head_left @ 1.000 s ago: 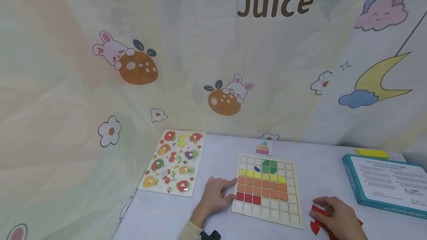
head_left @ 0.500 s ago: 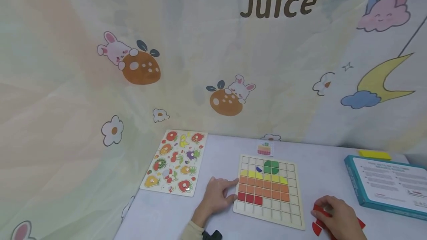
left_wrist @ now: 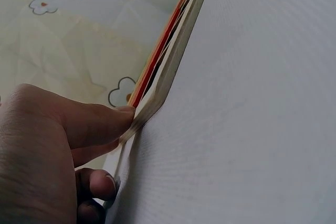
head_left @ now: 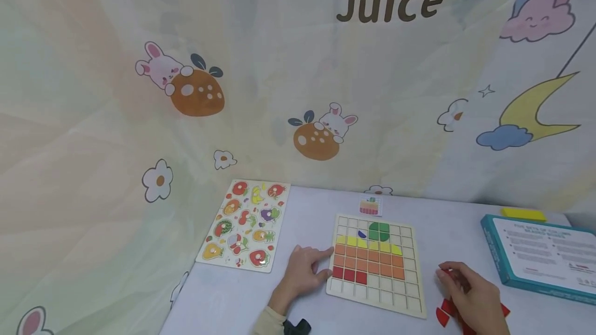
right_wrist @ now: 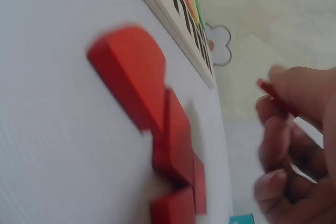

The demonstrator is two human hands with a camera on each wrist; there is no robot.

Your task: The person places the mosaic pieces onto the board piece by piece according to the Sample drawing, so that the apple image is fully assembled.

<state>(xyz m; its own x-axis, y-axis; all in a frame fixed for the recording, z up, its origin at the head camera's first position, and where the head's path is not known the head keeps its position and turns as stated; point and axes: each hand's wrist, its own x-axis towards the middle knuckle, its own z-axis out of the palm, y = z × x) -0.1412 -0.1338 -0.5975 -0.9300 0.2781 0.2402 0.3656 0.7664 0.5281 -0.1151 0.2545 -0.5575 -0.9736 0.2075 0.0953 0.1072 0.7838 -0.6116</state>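
Observation:
A pale wooden grid board (head_left: 410, 293) lies in the middle of the table, with red, orange, yellow, green and blue tiles in its cells. At its left edge my left hand (head_left: 300, 275) touches the frame with forefinger and thumb set apart. The left wrist view shows that thumb (left_wrist: 113, 119) against the board's edge. Right of the board my right hand (head_left: 475, 293) pinches a thin red tile (right_wrist: 278, 99), lifted between thumb and forefinger. Below that hand several loose red pieces lie on the table, one a rounded red piece (right_wrist: 131, 69). The hand hides part of the pile.
A small picture card (head_left: 370, 204) sits behind the board. To the left lies a fruit puzzle board (head_left: 242, 226). A teal-edged box (head_left: 549, 257) stands at the right, a yellow block (head_left: 523, 214) behind it. A printed cloth wall (head_left: 256, 66) rises at the back.
My right hand has risen slightly off the red pile with a red tile in its fingers, uncovering more pieces below. The left hand stays at the board's edge.

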